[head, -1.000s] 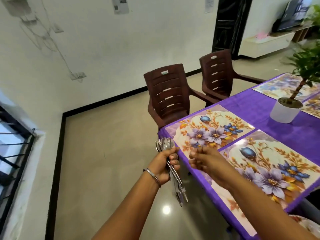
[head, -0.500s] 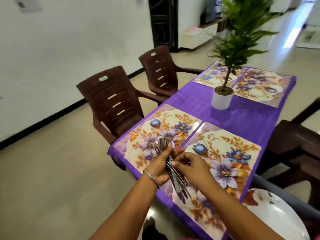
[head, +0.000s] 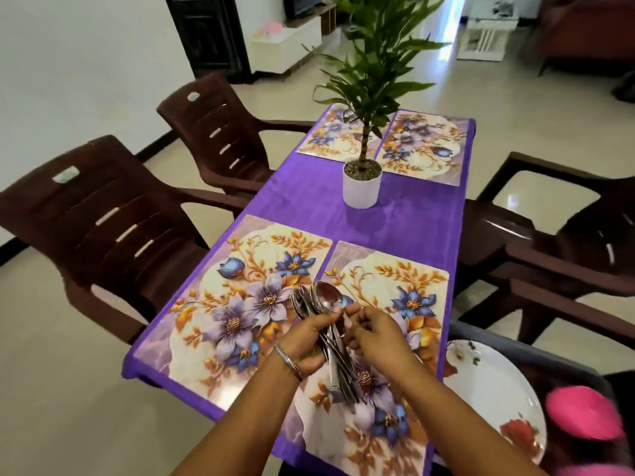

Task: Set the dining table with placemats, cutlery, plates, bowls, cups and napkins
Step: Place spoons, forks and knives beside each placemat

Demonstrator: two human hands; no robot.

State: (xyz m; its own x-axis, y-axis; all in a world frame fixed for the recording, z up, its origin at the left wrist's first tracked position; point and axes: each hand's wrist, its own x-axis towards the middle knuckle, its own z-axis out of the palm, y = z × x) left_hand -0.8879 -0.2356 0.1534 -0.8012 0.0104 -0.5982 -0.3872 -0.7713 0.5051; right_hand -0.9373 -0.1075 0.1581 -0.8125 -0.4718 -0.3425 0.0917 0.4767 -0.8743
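Observation:
My left hand (head: 309,341) grips a bundle of steel cutlery (head: 324,304), spoon bowls pointing up and handles hanging below my palm. My right hand (head: 374,334) pinches one piece of that bundle near the top. Both hands hover over the near end of the table, above two floral placemats: the left one (head: 240,304) and the right one (head: 395,424). Two more floral placemats (head: 426,149) lie at the far end. A white plate with red flowers (head: 498,400) sits low at the right, beside a pink object (head: 584,413).
A purple tablecloth (head: 309,197) covers the table. A potted plant in a white pot (head: 361,183) stands at its middle. Two brown plastic chairs (head: 113,228) flank the left side and another (head: 567,242) the right. Open tiled floor lies to the left.
The view has swung right and over the table. My right hand has come in from beside the bundle and taken hold of a piece of the cutlery in my left hand.

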